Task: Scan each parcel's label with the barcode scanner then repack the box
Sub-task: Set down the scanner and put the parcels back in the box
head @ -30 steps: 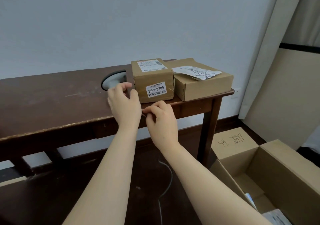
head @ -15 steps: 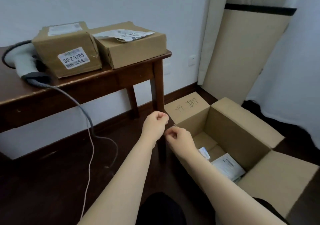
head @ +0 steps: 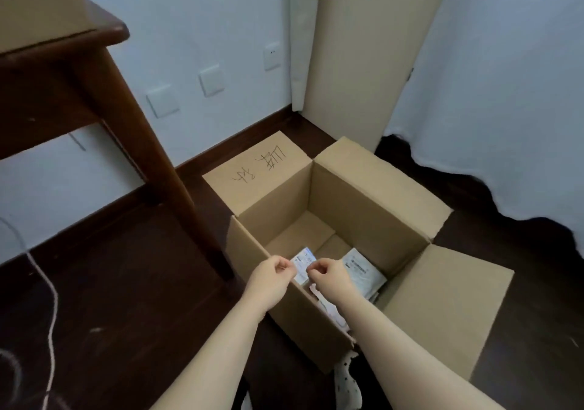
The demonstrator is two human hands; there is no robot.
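Note:
A large open cardboard box [head: 373, 201] stands on the dark floor with its flaps spread. Inside it lie flat parcels: a white-labelled one [head: 301, 259] near the left wall and a grey-white mailer [head: 363, 272] to its right. My left hand [head: 273, 280] and my right hand [head: 330, 280] hover side by side over the box's near-left rim, both with fingers curled shut; nothing visible is held in either. The scanner is out of view; only its cable [head: 47, 299] trails down at the left.
A dark wooden table [head: 60, 58] stands at the upper left, its leg [head: 164, 169] close to the box. A corner of a parcel [head: 38, 5] rests on the table. Wall sockets, a beige panel and a white curtain are behind.
My view swung from the tabletop parcels down and right to the box on the floor. Both hands moved together from the table edge to over the box's near rim, fingers staying curled.

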